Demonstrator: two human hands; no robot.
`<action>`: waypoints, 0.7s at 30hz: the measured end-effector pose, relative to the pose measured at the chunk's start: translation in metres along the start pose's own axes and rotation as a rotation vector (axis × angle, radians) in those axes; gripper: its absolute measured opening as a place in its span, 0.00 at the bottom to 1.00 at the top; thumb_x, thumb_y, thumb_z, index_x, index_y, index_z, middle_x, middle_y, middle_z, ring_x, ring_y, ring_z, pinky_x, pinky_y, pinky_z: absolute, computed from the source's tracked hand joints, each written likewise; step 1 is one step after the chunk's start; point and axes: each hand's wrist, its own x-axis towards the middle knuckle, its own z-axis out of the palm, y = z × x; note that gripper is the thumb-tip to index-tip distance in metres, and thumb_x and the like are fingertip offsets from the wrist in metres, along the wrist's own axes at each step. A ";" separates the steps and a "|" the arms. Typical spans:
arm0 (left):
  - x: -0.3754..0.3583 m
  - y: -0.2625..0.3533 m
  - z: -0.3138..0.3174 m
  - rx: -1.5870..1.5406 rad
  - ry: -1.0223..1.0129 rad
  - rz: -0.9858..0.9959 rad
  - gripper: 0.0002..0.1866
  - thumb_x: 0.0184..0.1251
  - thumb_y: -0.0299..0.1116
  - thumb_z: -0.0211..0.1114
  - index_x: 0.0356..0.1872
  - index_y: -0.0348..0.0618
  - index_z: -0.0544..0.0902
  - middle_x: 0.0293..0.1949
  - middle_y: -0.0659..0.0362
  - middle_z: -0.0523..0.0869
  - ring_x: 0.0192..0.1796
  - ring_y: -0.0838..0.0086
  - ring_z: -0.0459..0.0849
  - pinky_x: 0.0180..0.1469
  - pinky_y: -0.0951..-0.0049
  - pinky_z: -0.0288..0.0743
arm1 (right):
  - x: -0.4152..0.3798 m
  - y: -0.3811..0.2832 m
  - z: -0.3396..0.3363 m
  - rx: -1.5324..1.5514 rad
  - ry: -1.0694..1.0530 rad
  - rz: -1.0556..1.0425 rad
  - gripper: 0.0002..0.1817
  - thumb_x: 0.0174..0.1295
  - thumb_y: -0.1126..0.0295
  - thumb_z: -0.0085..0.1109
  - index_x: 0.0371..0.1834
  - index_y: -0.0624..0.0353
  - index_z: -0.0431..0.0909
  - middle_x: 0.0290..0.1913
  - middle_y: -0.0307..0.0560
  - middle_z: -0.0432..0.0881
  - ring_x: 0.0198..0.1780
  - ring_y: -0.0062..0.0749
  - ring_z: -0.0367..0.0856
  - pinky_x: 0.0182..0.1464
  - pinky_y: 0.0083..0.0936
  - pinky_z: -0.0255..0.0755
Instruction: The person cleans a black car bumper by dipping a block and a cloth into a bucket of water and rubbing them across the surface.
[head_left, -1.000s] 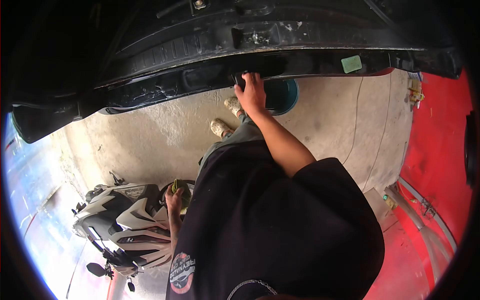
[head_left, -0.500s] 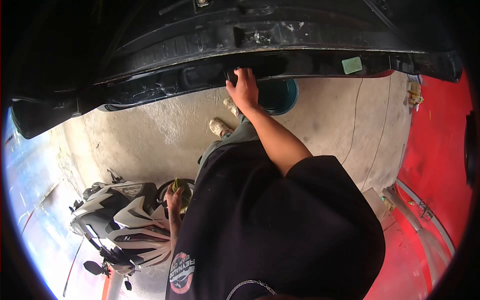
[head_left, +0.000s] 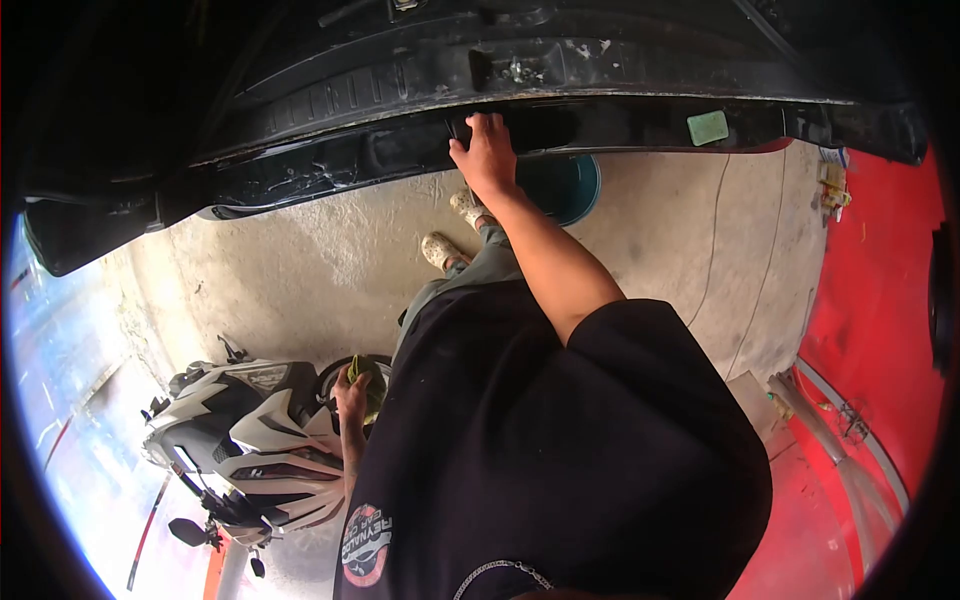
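Observation:
My right hand (head_left: 487,158) reaches forward to the glossy black panel (head_left: 370,150), its fingertips on the surface near the upper edge and its thumb spread to the left. No object can be made out in it. Low on the left, beside my body, my left hand (head_left: 350,392) is closed on a yellow-green cloth (head_left: 354,370), which is partly hidden by the fingers. A pale green rectangular block (head_left: 708,128) lies on the panel, well to the right of my right hand.
Beneath the panel a teal tub (head_left: 572,195) stands on the concrete floor (head_left: 650,220), near my feet in light clogs (head_left: 438,250). A white and black motorcycle (head_left: 270,430) is at the lower left. Small items (head_left: 832,188) lie by the red area at the right.
My right hand has moved slightly forward, further up the panel. My left hand still holds the cloth, which has turned a little.

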 end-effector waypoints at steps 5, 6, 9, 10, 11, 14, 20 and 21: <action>-0.004 0.013 0.002 0.016 0.029 -0.045 0.24 0.58 0.36 0.72 0.55 0.35 0.84 0.43 0.54 0.90 0.44 0.69 0.87 0.51 0.70 0.80 | -0.042 0.014 -0.012 -0.025 -0.035 -0.028 0.23 0.56 0.64 0.73 0.52 0.55 0.75 0.52 0.50 0.77 0.55 0.51 0.80 0.49 0.44 0.82; -0.003 0.011 0.001 0.009 0.026 -0.046 0.24 0.58 0.36 0.72 0.55 0.35 0.84 0.43 0.54 0.90 0.44 0.69 0.87 0.51 0.70 0.80 | -0.040 0.015 -0.012 -0.022 -0.027 -0.039 0.23 0.56 0.64 0.73 0.52 0.55 0.75 0.52 0.50 0.77 0.55 0.51 0.80 0.49 0.45 0.82; 0.000 0.004 0.002 -0.040 0.011 -0.041 0.24 0.58 0.36 0.72 0.56 0.35 0.84 0.43 0.54 0.90 0.44 0.69 0.87 0.51 0.70 0.80 | -0.022 0.018 -0.008 -0.011 0.004 -0.050 0.23 0.56 0.64 0.73 0.52 0.54 0.75 0.52 0.50 0.76 0.55 0.51 0.79 0.49 0.45 0.82; 0.002 0.003 0.002 -0.060 0.005 -0.038 0.24 0.58 0.36 0.72 0.56 0.35 0.84 0.43 0.54 0.90 0.44 0.69 0.87 0.51 0.70 0.80 | -0.008 0.015 -0.009 -0.008 0.018 -0.042 0.23 0.55 0.63 0.73 0.52 0.53 0.75 0.52 0.50 0.76 0.55 0.51 0.79 0.49 0.45 0.82; 0.002 0.002 0.001 -0.039 0.013 -0.035 0.24 0.58 0.36 0.72 0.56 0.35 0.84 0.43 0.54 0.90 0.44 0.70 0.87 0.50 0.70 0.80 | -0.002 0.013 -0.009 -0.005 0.033 -0.033 0.23 0.55 0.63 0.73 0.52 0.53 0.75 0.52 0.50 0.76 0.55 0.51 0.79 0.49 0.45 0.82; 0.001 0.012 -0.001 0.010 0.043 -0.039 0.24 0.58 0.36 0.72 0.56 0.35 0.84 0.43 0.54 0.90 0.44 0.70 0.87 0.50 0.69 0.80 | -0.016 0.019 -0.012 -0.044 0.029 -0.058 0.24 0.55 0.64 0.73 0.53 0.52 0.74 0.52 0.49 0.75 0.55 0.50 0.79 0.48 0.44 0.83; -0.005 0.024 0.002 0.003 0.066 -0.062 0.24 0.59 0.36 0.72 0.56 0.35 0.84 0.42 0.55 0.90 0.42 0.71 0.87 0.49 0.69 0.80 | -0.024 0.028 -0.017 -0.038 0.036 -0.061 0.23 0.57 0.64 0.73 0.53 0.54 0.74 0.53 0.50 0.76 0.55 0.51 0.79 0.50 0.44 0.82; -0.003 0.022 0.002 0.018 0.048 -0.049 0.24 0.59 0.36 0.72 0.56 0.35 0.84 0.42 0.55 0.90 0.42 0.71 0.87 0.48 0.69 0.80 | -0.011 0.023 -0.018 -0.046 0.054 -0.056 0.23 0.57 0.64 0.73 0.53 0.54 0.74 0.52 0.50 0.76 0.54 0.52 0.79 0.50 0.43 0.82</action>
